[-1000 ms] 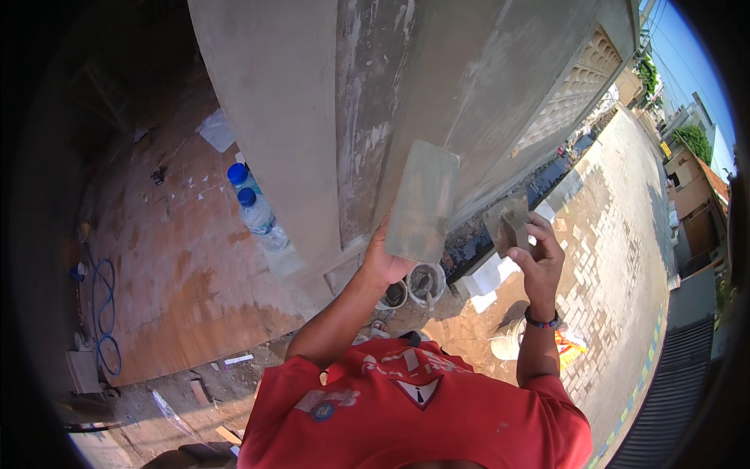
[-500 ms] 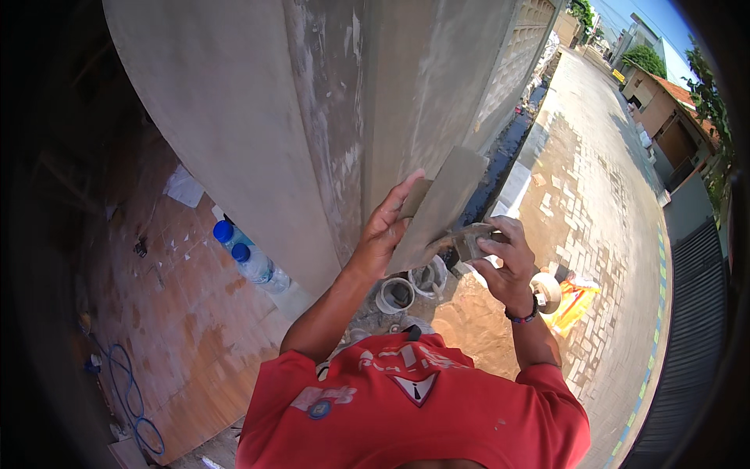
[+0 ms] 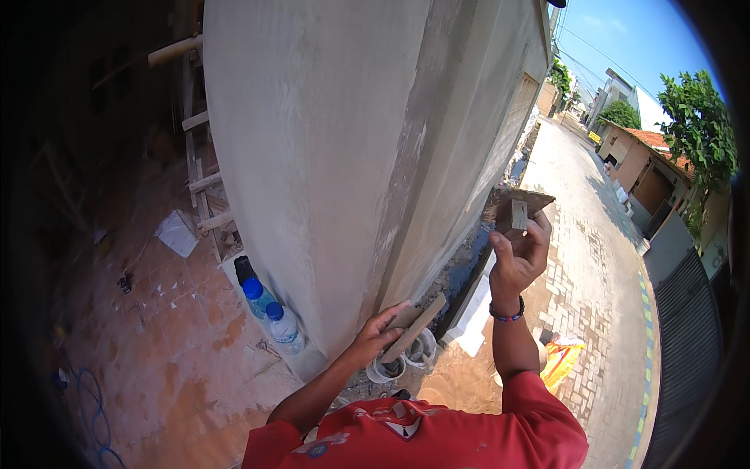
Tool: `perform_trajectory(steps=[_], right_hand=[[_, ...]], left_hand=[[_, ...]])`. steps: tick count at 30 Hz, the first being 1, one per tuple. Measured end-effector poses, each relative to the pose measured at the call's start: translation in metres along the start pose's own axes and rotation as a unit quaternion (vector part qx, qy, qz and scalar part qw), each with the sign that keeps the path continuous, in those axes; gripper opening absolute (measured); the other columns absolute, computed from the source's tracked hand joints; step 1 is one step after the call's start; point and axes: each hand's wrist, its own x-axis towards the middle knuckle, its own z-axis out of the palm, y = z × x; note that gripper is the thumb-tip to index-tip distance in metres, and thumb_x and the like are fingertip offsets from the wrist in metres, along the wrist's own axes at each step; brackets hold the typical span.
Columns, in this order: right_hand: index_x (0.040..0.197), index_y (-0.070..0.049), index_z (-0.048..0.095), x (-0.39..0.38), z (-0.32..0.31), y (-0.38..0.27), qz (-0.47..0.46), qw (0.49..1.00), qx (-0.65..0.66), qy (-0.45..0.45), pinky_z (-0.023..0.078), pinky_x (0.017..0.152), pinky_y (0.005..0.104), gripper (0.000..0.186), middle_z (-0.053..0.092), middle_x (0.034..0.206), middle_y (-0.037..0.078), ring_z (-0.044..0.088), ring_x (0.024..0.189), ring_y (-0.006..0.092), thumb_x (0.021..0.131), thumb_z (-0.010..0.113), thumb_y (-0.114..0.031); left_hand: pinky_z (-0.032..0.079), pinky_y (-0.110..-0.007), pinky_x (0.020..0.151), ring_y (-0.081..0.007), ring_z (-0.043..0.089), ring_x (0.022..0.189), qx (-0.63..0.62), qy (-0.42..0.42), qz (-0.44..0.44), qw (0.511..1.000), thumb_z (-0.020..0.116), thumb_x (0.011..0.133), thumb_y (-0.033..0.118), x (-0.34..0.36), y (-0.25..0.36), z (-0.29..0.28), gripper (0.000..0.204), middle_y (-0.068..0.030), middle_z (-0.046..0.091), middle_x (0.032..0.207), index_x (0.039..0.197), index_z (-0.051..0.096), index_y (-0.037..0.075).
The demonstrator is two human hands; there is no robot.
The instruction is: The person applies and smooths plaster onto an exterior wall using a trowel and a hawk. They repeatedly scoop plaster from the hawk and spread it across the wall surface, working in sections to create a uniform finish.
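My left hand (image 3: pixel 370 339) is low by the foot of the grey plastered wall (image 3: pixel 336 156), its fingers closed round the block handle of a long, flat plastering float (image 3: pixel 416 327). That float is tilted almost edge-on, just above two small buckets. My right hand (image 3: pixel 522 262) is raised further out, beside the wall's right-hand side. It grips a smaller float (image 3: pixel 539 198), a thin flat plate with a grey block handle turned toward me. The plate's far face is hidden, so I cannot tell whether mortar is on it.
Below my left hand stand a white bucket (image 3: pixel 383 372) and a second bucket (image 3: pixel 429 341). Two blue-capped bottles (image 3: pixel 283 328) are at the wall's left foot. A wooden ladder-like frame (image 3: pixel 205 184) leans behind. Right of the wall run a narrow ditch (image 3: pixel 462 273) and a paved lane (image 3: pixel 582 258).
My right hand has risen away from my left, taking the smaller float up beside the wall. My left hand has dropped lower with its float turned edge-on. The view has tipped upward.
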Motion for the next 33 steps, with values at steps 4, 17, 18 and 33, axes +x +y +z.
perform_trajectory(steps=[4, 17, 18, 33], right_hand=[[0.110, -0.001, 0.056, 0.021, 0.046, 0.014, 0.005, 0.998, -0.056, 0.028, 0.043, 0.091, 0.0316, 0.044, 0.050, 0.122, 0.015, 0.048, 0.115, 0.0220, 0.074, 0.080, -0.011], [0.103, -0.001, 0.062, 0.071, 0.113, -0.008, -0.025, 0.963, -0.263, 0.062, 0.045, 0.072, 0.0288, 0.041, 0.060, 0.097, 0.008, 0.055, 0.086, 0.0188, 0.074, 0.080, -0.023], [0.101, 0.001, 0.061, 0.075, 0.116, -0.007, -0.036, 0.958, -0.277, 0.065, 0.044, 0.072, 0.0312, 0.040, 0.060, 0.093, 0.010, 0.055, 0.083, 0.0216, 0.073, 0.080, -0.021], [0.104, 0.004, 0.056, 0.044, 0.104, -0.034, -0.013, 0.954, -0.295, 0.048, 0.046, 0.076, 0.0316, 0.045, 0.060, 0.091, 0.012, 0.058, 0.085, 0.0209, 0.074, 0.079, -0.021]], left_hand=[[0.026, -0.030, 0.109, -0.0169, 0.035, 0.133, 0.005, -0.027, -0.039, 0.999, 0.051, 0.089, 0.000, -0.025, -0.018, -0.007, 0.057, -0.0072, 0.035, 0.146, 0.143, 0.034, 0.006], [0.025, -0.029, 0.110, -0.0164, 0.033, 0.133, -0.003, -0.084, -0.046, 0.995, 0.051, 0.091, 0.005, -0.054, -0.036, -0.026, 0.054, -0.0093, 0.035, 0.146, 0.143, 0.034, 0.005], [0.025, -0.029, 0.110, -0.0164, 0.033, 0.134, 0.003, -0.088, -0.041, 0.995, 0.051, 0.091, 0.005, -0.054, -0.036, -0.027, 0.054, -0.0094, 0.035, 0.146, 0.143, 0.034, 0.005], [0.031, -0.028, 0.107, -0.0147, 0.040, 0.128, 0.015, -0.097, -0.040, 0.994, 0.051, 0.090, 0.002, -0.064, -0.025, -0.031, 0.056, -0.0094, 0.041, 0.142, 0.143, 0.033, 0.003]])
